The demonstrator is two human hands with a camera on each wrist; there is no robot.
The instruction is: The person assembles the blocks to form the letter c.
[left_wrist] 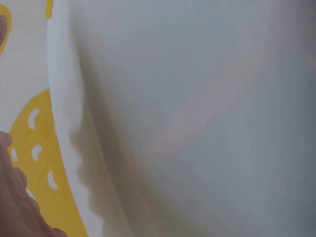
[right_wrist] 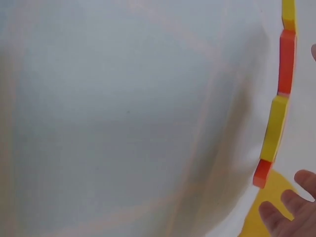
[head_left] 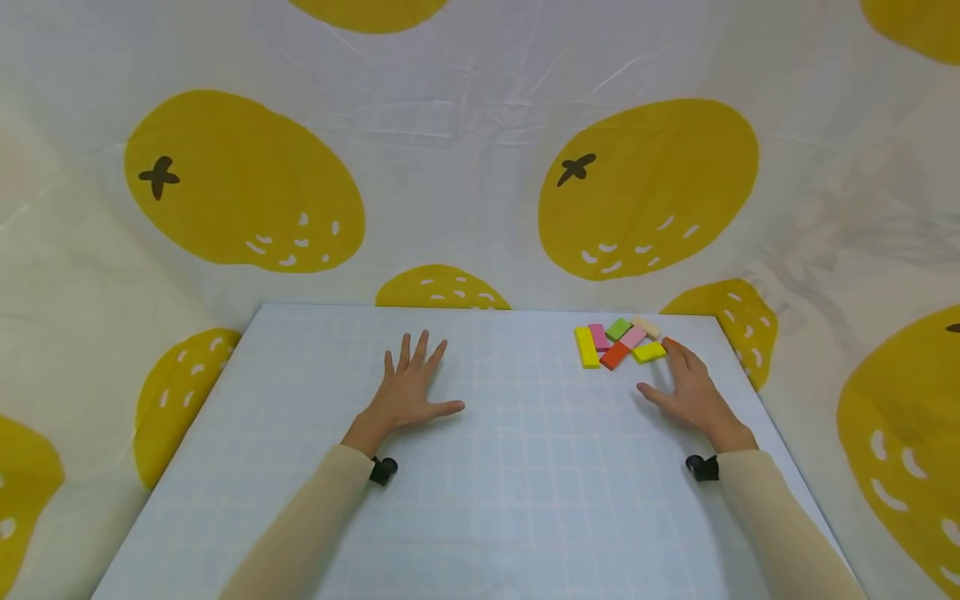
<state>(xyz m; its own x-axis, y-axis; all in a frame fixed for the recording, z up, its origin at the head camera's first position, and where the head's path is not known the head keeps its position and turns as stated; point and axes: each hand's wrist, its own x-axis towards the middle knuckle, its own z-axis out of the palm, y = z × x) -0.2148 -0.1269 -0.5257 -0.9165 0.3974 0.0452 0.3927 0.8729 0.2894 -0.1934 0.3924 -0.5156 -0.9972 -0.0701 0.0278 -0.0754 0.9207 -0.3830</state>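
My left hand (head_left: 406, 395) is over the left-middle part of the table, its fingers spread and holding nothing. In the left wrist view, part of that hand (left_wrist: 22, 207) shows at the lower left edge. My right hand (head_left: 692, 395) is beside a group of small coloured blocks, thumb and fingers apart. The group has a long yellow block (head_left: 587, 347), a pink block (head_left: 598, 337), a green block (head_left: 618, 329), a red block (head_left: 615, 357) and a short yellow block (head_left: 649, 352). Whether the right fingertips touch a block, I cannot tell. In the right wrist view, a small red block (right_wrist: 262, 174) appears near the fingers (right_wrist: 274, 217).
A pale, faintly gridded cloth covers the table (head_left: 510, 492). Behind and around it hangs a white sheet (head_left: 450, 192) with large yellow fruit prints. The blocks lie near the table's far right corner. Each wrist bears a small black camera (head_left: 383, 471).
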